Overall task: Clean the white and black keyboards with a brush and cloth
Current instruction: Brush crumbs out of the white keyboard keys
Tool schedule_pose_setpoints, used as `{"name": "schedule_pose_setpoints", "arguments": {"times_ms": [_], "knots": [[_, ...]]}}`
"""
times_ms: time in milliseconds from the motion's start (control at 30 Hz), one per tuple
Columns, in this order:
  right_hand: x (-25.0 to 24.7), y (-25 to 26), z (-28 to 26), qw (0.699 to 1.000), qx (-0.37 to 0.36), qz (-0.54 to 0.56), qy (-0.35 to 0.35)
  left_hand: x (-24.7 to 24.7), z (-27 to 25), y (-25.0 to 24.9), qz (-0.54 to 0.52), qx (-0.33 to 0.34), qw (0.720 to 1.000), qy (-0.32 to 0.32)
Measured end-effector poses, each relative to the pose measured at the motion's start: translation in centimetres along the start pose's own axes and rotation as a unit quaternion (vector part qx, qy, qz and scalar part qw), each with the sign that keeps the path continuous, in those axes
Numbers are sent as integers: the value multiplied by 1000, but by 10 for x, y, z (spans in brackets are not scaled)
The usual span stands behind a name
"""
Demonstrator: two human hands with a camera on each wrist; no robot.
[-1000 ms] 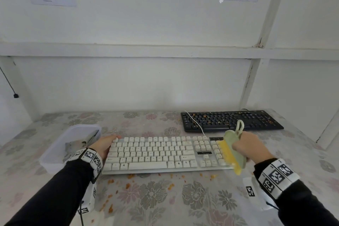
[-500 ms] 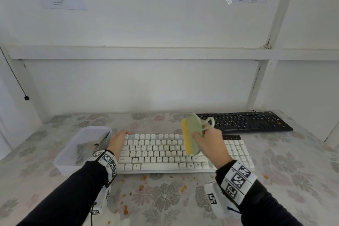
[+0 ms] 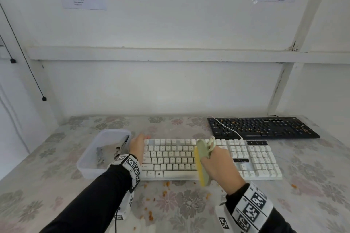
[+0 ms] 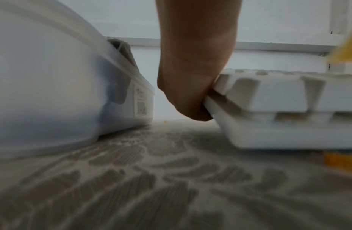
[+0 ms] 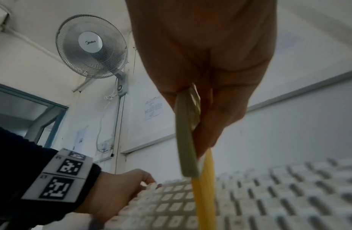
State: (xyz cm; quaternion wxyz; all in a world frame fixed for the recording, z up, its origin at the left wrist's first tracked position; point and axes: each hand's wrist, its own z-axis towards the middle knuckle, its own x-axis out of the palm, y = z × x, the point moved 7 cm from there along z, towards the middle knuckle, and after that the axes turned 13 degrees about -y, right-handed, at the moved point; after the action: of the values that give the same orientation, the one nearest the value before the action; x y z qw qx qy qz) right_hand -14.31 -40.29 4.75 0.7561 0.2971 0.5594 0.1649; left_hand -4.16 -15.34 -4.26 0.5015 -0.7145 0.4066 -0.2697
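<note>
The tabletop (image 3: 56, 185) wears a pale cloth printed with grey and dusty-pink flowers, dotted with orange crumbs (image 3: 166, 183). The near keyboard (image 3: 255, 162) is white; the one at two o'clock (image 3: 265, 128) is black, flecked orange, with a white cable (image 3: 227, 128) across it. The brush (image 3: 202, 153) has a sage-green back and yellow bristles. At nine o'clock, the tub (image 3: 85, 159) is translucent white. Sleeves (image 3: 85, 204) are black, with wristbands (image 3: 130, 164) checkered black-and-white.

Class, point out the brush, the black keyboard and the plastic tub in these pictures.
brush (image 3: 202, 159): head view, on its green back.
black keyboard (image 3: 265, 128): head view, on its middle keys.
plastic tub (image 3: 86, 164): head view, on its near left wall.
</note>
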Motion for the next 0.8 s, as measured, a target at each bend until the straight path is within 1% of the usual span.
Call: {"name": "schedule_pose_setpoints", "arguments": {"times_ms": [100,167,233,267,333,400,533,633,700,800], "knots": [[9,35,0,996,-56,65,-29,3,19,11,-12,-9,1000,12],[25,56,-2,990,-73,118,-20,7,36,22,-15,-22,999,26],[40,71,-5,987,-70,141,-4,12,45,30,-23,-37,998,44],[46,75,-7,987,-65,148,4,12,42,29,-26,-46,997,52],[58,79,-12,985,-61,159,30,8,16,16,-37,-61,996,57],[65,79,-19,984,-49,162,61,7,5,10,-48,-74,995,53],[69,72,-29,987,-12,131,98,8,5,6,-53,-65,995,59],[67,78,-32,987,-9,114,117,8,9,8,-46,-72,995,54],[63,91,-31,986,-22,128,102,7,10,8,-40,-76,995,55],[63,112,-24,978,-33,199,53,9,7,5,-41,-69,994,73]]}}
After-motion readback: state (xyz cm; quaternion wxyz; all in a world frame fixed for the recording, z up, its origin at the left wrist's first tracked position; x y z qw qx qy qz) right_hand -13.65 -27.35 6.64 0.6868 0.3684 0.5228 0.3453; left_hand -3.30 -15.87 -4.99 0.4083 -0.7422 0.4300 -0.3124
